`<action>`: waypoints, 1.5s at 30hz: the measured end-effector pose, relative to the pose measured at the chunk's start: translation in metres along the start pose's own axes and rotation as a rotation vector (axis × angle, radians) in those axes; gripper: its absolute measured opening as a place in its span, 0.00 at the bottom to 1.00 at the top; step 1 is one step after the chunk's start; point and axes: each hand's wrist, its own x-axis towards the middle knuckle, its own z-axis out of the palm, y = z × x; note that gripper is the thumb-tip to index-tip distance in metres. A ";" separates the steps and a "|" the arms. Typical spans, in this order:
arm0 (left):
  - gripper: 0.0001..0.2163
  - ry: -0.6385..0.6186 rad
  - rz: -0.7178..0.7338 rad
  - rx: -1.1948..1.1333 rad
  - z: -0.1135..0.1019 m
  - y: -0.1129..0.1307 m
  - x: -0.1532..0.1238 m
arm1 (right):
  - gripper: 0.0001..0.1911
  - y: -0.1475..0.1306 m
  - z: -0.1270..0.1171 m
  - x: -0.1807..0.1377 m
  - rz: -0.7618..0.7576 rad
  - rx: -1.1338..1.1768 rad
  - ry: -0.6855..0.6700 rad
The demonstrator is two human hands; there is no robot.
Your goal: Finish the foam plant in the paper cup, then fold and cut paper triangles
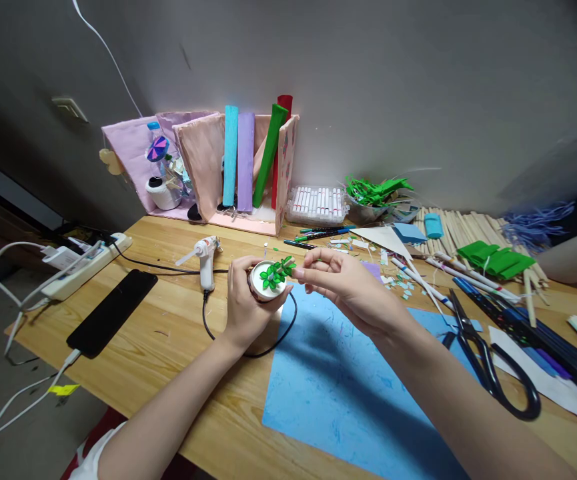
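Note:
My left hand (pixel 244 300) is wrapped around a small round white pot (pixel 266 287) held above the wooden desk (pixel 168 333). A green paper plant (pixel 277 271) with small leaves stands on the pot's top. My right hand (pixel 343 283) pinches the plant from the right, fingers closed on its leaves or stem. Both hands hover over the left edge of a blue mat (pixel 348 387). A white glue gun (pixel 205 259) rests just left of my left hand, its black cord looping under the pot.
A black phone (pixel 113 310) and a white power strip (pixel 81 261) lie at left. A pink organiser with rolled paper (pixel 241 160) and a marker box (pixel 317 203) stand at the back. Black scissors (pixel 488 363), pens, wooden sticks (pixel 468 227) and green paper (pixel 495 259) crowd the right.

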 end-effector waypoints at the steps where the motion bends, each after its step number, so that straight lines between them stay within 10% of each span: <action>1: 0.25 -0.002 0.001 -0.002 0.000 0.000 0.000 | 0.13 0.000 0.000 0.000 0.003 0.006 0.001; 45: 0.25 -0.040 -0.047 -0.081 0.002 0.003 -0.001 | 0.15 0.001 0.001 0.000 -0.052 0.042 -0.027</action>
